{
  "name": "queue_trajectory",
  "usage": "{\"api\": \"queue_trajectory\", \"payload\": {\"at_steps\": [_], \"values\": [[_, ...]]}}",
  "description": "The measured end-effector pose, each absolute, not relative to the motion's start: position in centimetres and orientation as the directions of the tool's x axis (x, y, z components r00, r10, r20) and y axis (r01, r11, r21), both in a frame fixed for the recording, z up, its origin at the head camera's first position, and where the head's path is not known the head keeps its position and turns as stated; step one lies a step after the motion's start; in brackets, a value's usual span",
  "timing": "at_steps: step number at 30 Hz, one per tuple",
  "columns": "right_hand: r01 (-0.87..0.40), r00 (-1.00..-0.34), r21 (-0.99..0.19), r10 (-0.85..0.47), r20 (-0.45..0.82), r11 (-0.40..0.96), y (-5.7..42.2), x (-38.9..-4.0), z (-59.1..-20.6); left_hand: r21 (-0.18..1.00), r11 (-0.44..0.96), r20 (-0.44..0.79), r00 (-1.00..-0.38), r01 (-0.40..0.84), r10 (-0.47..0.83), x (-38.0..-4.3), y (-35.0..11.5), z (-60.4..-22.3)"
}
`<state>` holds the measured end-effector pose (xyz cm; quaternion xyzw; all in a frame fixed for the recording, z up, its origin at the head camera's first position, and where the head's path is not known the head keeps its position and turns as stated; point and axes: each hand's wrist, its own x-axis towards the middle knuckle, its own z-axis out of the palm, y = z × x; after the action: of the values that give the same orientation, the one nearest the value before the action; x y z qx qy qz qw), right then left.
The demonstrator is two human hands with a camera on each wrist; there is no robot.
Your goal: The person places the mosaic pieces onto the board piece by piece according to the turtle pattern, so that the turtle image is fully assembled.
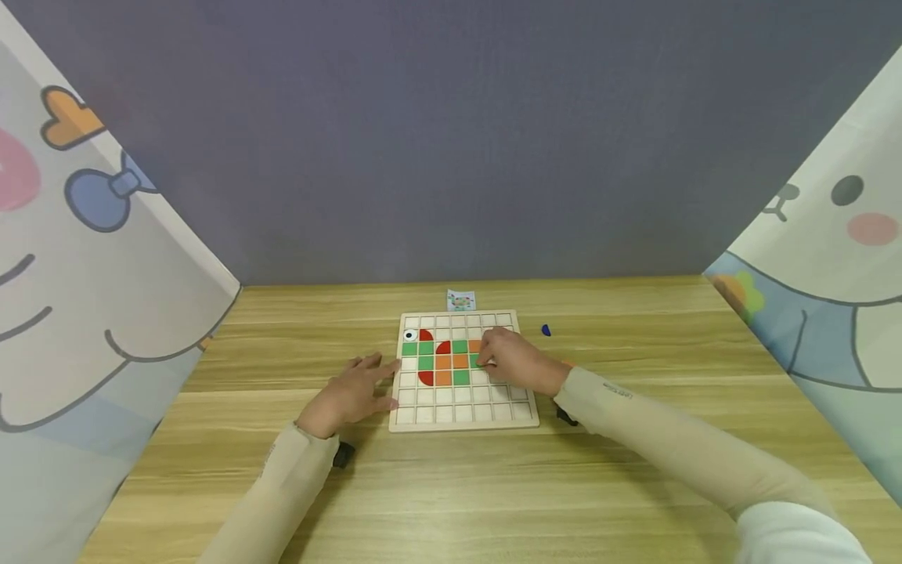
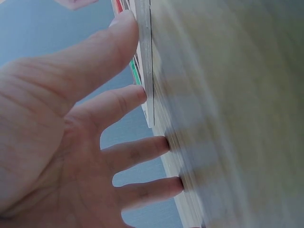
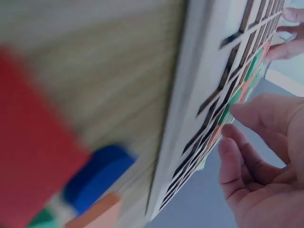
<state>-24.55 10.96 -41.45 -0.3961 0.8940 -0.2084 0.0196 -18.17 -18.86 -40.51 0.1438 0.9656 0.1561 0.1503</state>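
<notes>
A pale wooden grid board point(image 1: 465, 416) lies on the table, with green, orange and red tiles and a round eye tile point(image 1: 410, 335) set in its cells. My right hand point(image 1: 517, 359) reaches over the board's right side, fingers bent, its thumb and fingertips at a green tile point(image 3: 230, 107) that lies among the coloured ones. The fingers partly cover that tile. At the board's left edge is my left hand point(image 1: 352, 394), fingers spread. Its thumb point(image 2: 124, 35) and index fingertip rest against the board's side, while the other fingertips touch the table.
A small picture card point(image 1: 461, 301) lies behind the board. To the right is a dark blue piece point(image 1: 546, 330). Red point(image 3: 33, 142), blue point(image 3: 99, 175), orange point(image 3: 97, 211) and green pieces lie blurred beside the board in the right wrist view. A grey wall point(image 1: 465, 141) closes the table's back.
</notes>
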Motion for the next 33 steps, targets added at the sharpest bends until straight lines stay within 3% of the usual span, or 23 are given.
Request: {"api": "queue_trajectory", "payload": {"at_steps": [6, 11, 19, 33], "values": [[-0.674, -0.718, -0.417, -0.672, 0.179, 0.61, 14.2, -24.2, -40.8, 0.339, 0.911, -0.241, -0.915, 0.235, 0.325, -18.1, -19.0, -40.5], [-0.64, -0.739, -0.459, -0.658, 0.147, 0.616, 17.7, -23.5, -40.4, 0.342, 0.911, -0.24, -0.916, 0.232, 0.323, -18.1, -19.1, -40.4], [-0.685, -0.707, -0.374, -0.695, 0.131, 0.625, 21.8, -21.9, -40.9, 0.341, 0.905, -0.227, -0.912, 0.253, 0.34, -18.2, -19.4, -40.5], [-0.709, -0.691, -0.349, -0.704, 0.167, 0.613, 22.8, -20.9, -42.0, 0.364, 0.898, -0.232, -0.909, 0.249, 0.346, -18.0, -19.1, -40.5]]}}
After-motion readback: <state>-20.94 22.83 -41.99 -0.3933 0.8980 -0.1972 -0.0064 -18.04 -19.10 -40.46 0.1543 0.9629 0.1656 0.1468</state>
